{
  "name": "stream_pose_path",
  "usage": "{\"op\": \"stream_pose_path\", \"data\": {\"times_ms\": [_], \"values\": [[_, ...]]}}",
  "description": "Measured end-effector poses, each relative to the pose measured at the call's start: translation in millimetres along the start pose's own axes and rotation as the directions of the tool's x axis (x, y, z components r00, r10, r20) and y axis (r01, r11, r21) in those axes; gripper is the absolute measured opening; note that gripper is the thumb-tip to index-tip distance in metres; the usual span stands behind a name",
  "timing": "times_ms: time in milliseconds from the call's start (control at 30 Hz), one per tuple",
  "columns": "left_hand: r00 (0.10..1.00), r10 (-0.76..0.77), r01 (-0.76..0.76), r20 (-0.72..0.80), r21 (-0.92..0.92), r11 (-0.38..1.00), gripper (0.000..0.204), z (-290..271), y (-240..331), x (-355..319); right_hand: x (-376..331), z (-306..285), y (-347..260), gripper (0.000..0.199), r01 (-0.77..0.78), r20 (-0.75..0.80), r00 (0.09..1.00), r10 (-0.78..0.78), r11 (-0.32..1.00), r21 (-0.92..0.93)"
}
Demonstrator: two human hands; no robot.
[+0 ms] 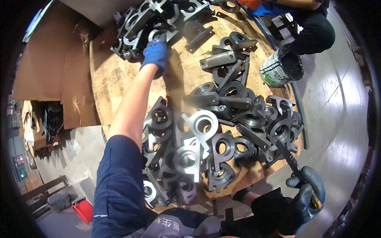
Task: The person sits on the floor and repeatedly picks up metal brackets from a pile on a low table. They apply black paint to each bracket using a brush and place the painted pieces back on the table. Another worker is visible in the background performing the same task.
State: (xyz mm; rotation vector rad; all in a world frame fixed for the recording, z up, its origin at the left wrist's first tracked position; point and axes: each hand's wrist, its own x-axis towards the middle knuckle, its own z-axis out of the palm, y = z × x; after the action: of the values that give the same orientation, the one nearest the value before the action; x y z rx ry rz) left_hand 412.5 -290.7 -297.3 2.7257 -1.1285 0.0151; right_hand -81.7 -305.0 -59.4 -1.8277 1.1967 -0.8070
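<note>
My left hand (156, 51), in a blue glove, reaches far across the round wooden table (107, 75) and rests on a dark metal bracket (158, 35) at the edge of the far pile of brackets (147, 20). My right hand (303, 194), in a dark glove, is closed around a paintbrush (291, 160) whose black bristle end points at the near heap of grey metal brackets (206, 139). Each bracket has a ring-shaped hole and flat lugs.
A paint can (279, 67) with black paint stands at the table's right edge. Another person (309, 23) in dark trousers sits at the far right. Cardboard sheets (51, 59) lie left of the table, a red object (84, 210) on the floor lower left.
</note>
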Motion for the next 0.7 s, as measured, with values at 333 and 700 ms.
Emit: {"op": "stream_pose_path", "data": {"times_ms": [333,700], "values": [[0.998,-0.059,0.057,0.016,0.122,0.991,0.025,55.3,-29.1,40.9,20.5,-4.0,15.8,0.034,0.071,-0.007,0.997,-0.071,0.997,0.035],[0.999,-0.025,0.01,0.048,0.279,0.96,0.019,34.3,13.9,-21.7,171.9,-18.4,61.8,0.024,0.282,0.048,0.958,-0.282,0.959,0.009]]}}
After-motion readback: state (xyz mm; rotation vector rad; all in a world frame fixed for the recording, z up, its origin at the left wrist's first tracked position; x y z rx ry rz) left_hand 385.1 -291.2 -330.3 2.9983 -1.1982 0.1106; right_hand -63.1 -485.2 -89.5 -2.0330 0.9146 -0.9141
